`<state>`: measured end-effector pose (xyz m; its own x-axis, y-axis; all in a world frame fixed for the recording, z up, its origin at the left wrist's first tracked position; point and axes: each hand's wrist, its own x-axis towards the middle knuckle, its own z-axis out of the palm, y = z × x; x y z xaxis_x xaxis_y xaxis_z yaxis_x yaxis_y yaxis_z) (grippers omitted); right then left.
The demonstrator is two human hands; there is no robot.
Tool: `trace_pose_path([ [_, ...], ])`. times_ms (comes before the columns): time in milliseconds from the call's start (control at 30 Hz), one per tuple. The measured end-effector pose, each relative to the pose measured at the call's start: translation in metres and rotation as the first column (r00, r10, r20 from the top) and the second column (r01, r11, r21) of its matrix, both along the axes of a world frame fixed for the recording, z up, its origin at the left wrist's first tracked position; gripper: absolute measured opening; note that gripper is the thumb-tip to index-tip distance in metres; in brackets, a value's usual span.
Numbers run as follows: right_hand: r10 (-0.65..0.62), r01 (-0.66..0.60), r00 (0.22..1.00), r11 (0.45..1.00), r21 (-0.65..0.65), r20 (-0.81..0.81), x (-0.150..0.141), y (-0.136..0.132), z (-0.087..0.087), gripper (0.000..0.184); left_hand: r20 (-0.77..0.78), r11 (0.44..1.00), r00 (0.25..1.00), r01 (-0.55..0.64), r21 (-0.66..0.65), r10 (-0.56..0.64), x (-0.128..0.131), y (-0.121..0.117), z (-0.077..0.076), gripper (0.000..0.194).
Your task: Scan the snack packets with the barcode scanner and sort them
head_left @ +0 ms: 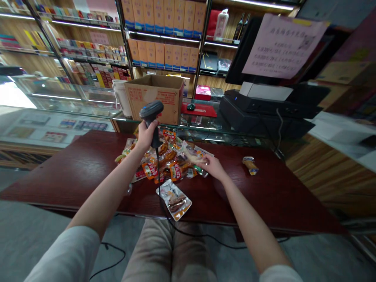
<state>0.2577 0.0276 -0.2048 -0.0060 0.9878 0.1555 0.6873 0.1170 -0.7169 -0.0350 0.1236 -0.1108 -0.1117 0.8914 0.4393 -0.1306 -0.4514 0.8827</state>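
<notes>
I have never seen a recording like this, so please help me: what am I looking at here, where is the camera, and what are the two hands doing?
There is no machine here. A person wears one camera on the head, and it looks forward and down, so you see that person's own arms and knees. The left hand holds a grey barcode scanner upright; its black cable hangs down over the table edge. The right hand rests on a pile of snack packets on a dark red table. One packet lies alone nearer the person, and another lies apart to the right. Behind stand a cardboard box, a black cash register and shop shelves.
</notes>
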Motion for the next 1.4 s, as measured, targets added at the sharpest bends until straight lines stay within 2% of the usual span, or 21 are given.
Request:
trace_pose_path([
  [67,-0.064,0.064,0.974,0.998,-0.006,-0.215,0.004,0.006,-0.001,0.043,0.034,1.000,0.999,-0.014,0.017,0.013,0.011,0.007,0.006,0.031],
  [200,-0.124,0.073,0.831,0.991,-0.114,-0.542,0.008,0.004,-0.002,0.052,0.087,0.997,0.996,-0.016,0.077,0.009,0.029,0.011,0.019,0.031],
  [300,-0.128,0.013,0.711,0.986,-0.168,-0.691,0.011,-0.004,-0.001,0.053,0.116,0.994,0.993,0.021,0.106,-0.033,0.034,0.002,0.023,0.034],
  [400,-0.109,-0.020,0.604,0.988,-0.152,-0.790,0.013,-0.007,-0.002,0.053,0.175,0.992,0.980,0.081,0.101,-0.098,0.037,-0.013,0.021,0.039],
  [500,-0.078,-0.016,0.500,0.995,-0.099,-0.863,0.014,-0.005,-0.003,0.054,0.241,0.973,0.943,0.232,0.011,-0.227,0.045,-0.029,0.014,0.041],
  [600,-0.056,0.055,0.433,0.998,-0.035,-0.900,0.015,-0.001,-0.005,0.054,0.274,0.880,0.871,0.456,-0.137,-0.408,0.056,-0.042,0.004,0.043],
  [667,-0.044,0.121,0.424,0.993,0.008,-0.905,0.017,0.001,-0.007,0.053,0.276,0.789,0.813,0.573,-0.221,-0.513,0.063,-0.049,-0.005,0.048],
  [767,-0.051,0.188,0.433,0.982,0.034,-0.900,0.022,0.001,-0.009,0.051,0.273,0.673,0.735,0.678,-0.295,-0.620,0.069,-0.054,-0.018,0.050],
  [900,-0.070,0.193,0.431,0.981,0.017,-0.900,0.025,0.002,-0.009,0.050,0.294,0.583,0.652,0.757,-0.294,-0.699,0.067,-0.050,-0.036,0.052],
  [1033,-0.073,0.171,0.423,0.985,0.000,-0.903,0.021,0.002,-0.007,0.049,0.297,0.562,0.640,0.766,-0.312,-0.708,0.059,-0.043,-0.051,0.055],
  [1133,-0.078,0.174,0.439,0.985,-0.001,-0.895,0.019,0.000,-0.005,0.049,0.326,0.560,0.639,0.769,-0.309,-0.697,0.053,-0.043,-0.057,0.056],
  [1233,-0.079,0.151,0.452,0.988,-0.010,-0.888,0.018,-0.003,-0.003,0.048,0.339,0.558,0.625,0.781,-0.281,-0.703,0.051,-0.045,-0.056,0.057],
  [1333,-0.076,0.114,0.433,0.993,-0.029,-0.898,0.019,-0.004,-0.003,0.046,0.302,0.555,0.619,0.785,-0.277,-0.725,0.050,-0.047,-0.054,0.061],
  [1400,-0.068,0.152,0.426,0.988,-0.003,-0.902,0.021,-0.003,-0.004,0.044,0.274,0.549,0.616,0.785,-0.285,-0.739,0.050,-0.050,-0.052,0.063],
])
